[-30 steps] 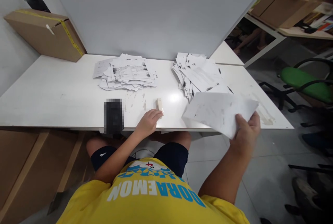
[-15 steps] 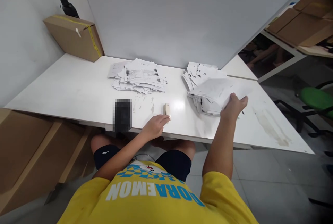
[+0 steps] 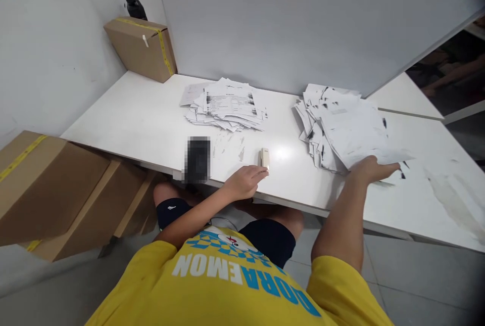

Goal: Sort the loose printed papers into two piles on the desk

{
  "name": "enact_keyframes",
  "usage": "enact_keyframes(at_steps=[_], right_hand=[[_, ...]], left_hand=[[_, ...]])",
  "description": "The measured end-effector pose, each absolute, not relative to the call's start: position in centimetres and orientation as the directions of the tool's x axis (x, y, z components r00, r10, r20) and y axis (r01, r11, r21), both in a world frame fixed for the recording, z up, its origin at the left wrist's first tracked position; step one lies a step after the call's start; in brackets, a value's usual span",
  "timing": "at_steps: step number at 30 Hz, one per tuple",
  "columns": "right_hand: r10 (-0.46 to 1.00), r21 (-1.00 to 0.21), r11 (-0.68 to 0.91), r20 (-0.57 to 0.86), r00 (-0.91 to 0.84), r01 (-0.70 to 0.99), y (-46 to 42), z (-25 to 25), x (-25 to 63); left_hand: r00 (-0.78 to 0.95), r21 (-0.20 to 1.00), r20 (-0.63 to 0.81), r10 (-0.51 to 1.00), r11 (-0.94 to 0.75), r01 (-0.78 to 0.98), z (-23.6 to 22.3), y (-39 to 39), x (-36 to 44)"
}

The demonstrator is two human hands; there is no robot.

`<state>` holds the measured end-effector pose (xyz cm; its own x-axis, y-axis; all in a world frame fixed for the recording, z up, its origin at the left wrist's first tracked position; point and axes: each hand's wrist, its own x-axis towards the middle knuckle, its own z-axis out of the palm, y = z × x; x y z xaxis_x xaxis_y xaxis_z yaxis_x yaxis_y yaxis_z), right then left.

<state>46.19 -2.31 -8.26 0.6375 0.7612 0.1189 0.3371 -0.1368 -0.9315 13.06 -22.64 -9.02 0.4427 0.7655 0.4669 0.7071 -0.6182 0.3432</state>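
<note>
My left hand (image 3: 246, 182) rests at the desk's front edge, its fingers closed on the near end of a small cream stapler (image 3: 264, 157). Over to the right, my right hand (image 3: 370, 168) grips the near edge of a white sheet of paper (image 3: 356, 131). That sheet lies on top of a loose paper pile (image 3: 316, 136) with dark ink smudges. Part of the right fingers is hidden by the paper. A second stack of printed papers (image 3: 229, 106) lies left of centre, apart from both hands.
A blurred-out black object (image 3: 197, 159) stands near the front edge of the white desk (image 3: 125, 119). A taped cardboard box (image 3: 140, 48) is in the back left corner, with a black bottle-like item (image 3: 135, 6) behind. More boxes (image 3: 45, 184) are at lower left.
The view has swung right. My right hand has brought the sheet down flatter over the right pile, toward me. My left hand stays at the stapler.
</note>
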Motion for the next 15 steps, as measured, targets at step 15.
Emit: enact_keyframes(at_steps=[15], right_hand=[[0.632,-0.834,-0.337,0.143,0.762,0.436,-4.6,-7.9,43.7]], left_hand=[[0.455,0.272,0.426,0.782,-0.59,0.76,-6.2,-18.3,9.2]])
